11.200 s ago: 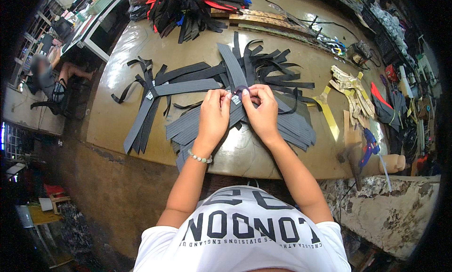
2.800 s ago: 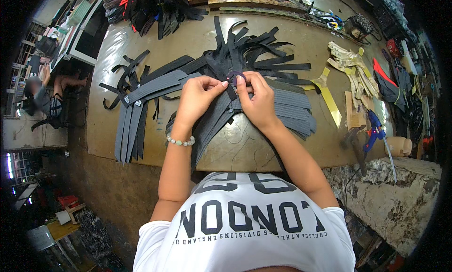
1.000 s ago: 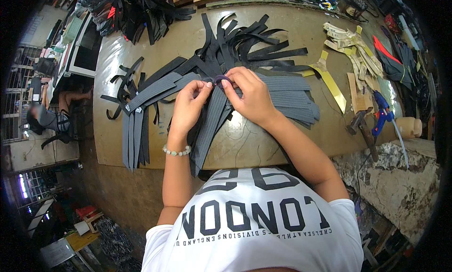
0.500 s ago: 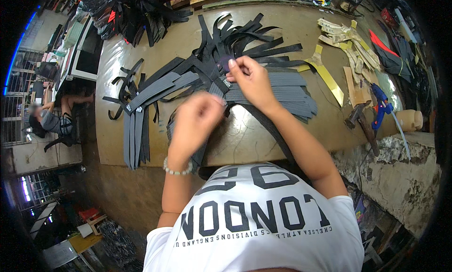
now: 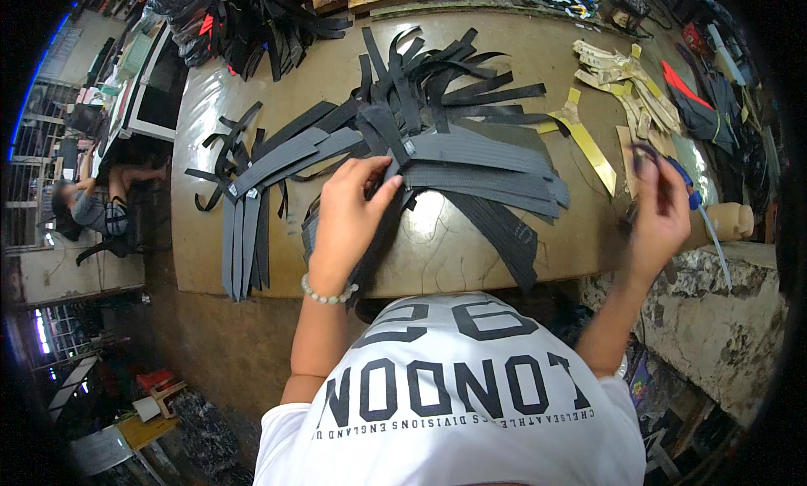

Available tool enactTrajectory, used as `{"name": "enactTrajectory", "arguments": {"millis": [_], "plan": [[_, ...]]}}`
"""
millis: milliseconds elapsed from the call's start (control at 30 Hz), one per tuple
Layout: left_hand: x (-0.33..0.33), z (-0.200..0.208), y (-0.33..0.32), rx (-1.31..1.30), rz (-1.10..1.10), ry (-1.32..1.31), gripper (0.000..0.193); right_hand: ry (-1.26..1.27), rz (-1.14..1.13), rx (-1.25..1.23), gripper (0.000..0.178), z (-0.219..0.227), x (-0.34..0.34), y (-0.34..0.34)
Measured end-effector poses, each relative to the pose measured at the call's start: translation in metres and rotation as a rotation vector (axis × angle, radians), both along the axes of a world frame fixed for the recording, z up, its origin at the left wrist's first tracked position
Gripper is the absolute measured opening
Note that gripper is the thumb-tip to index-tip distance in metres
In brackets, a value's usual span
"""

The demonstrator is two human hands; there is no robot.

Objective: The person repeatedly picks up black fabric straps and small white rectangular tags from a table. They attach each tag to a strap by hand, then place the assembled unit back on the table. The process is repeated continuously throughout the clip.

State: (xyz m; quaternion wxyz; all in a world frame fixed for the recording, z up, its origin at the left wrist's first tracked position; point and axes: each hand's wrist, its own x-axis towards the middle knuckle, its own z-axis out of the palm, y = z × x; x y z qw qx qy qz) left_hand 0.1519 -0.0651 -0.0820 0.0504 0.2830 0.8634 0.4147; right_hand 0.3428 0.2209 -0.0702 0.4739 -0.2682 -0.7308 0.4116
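On the table lies a bundle of grey flat webbing straps (image 5: pixel 483 152), fanned to the right, with narrower black straps (image 5: pixel 429 74) spreading from its far side. At the bundle's centre my left hand (image 5: pixel 346 213) pinches a grey strap between thumb and fingers, beside a small white-marked label (image 5: pixel 409 147). Off to the right, my right hand (image 5: pixel 662 213) is raised, its fingers closed on a small dark purplish looped item (image 5: pixel 646 151) whose kind I cannot make out. Behind that hand a blue glue gun (image 5: pixel 691 187) is mostly hidden. A second grey strap bundle (image 5: pixel 239 250) lies left.
Yellow Y-shaped pieces (image 5: pixel 593 154) and a pale yellow strap pile (image 5: pixel 626 78) lie far right. Black and red straps (image 5: pixel 269 23) are heaped at the far left. A beige plastic container (image 5: pixel 730 221) stands right. Another person (image 5: pixel 92 204) sits at the left.
My right hand has moved from the bundle's centre far to the right, carrying the dark item. My left hand has settled on the grey strap. The dark straps nearest me have spread to the right.
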Motion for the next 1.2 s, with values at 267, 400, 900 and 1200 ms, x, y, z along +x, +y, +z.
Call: {"name": "enactTrajectory", "arguments": {"millis": [267, 400, 900, 1200], "plan": [[-0.025, 0.003, -0.01, 0.358, 0.09, -0.492, 0.037, -0.437, -0.251, 0.068, 0.024, -0.035, 0.039, 0.024], [-0.027, -0.018, -0.008, 0.24, 0.095, -0.553, 0.034, -0.021, 0.406, -0.44, 0.024, -0.026, -0.047, -0.046], [-0.034, -0.032, -0.018, 0.263, 0.171, -0.508, 0.016, -0.081, 0.701, -0.001, 0.014, -0.057, -0.162, -0.149], [-0.034, -0.04, -0.02, 0.274, 0.179, -0.419, 0.014, -0.122, 0.651, 0.27, 0.016, -0.058, -0.162, -0.151]]}}
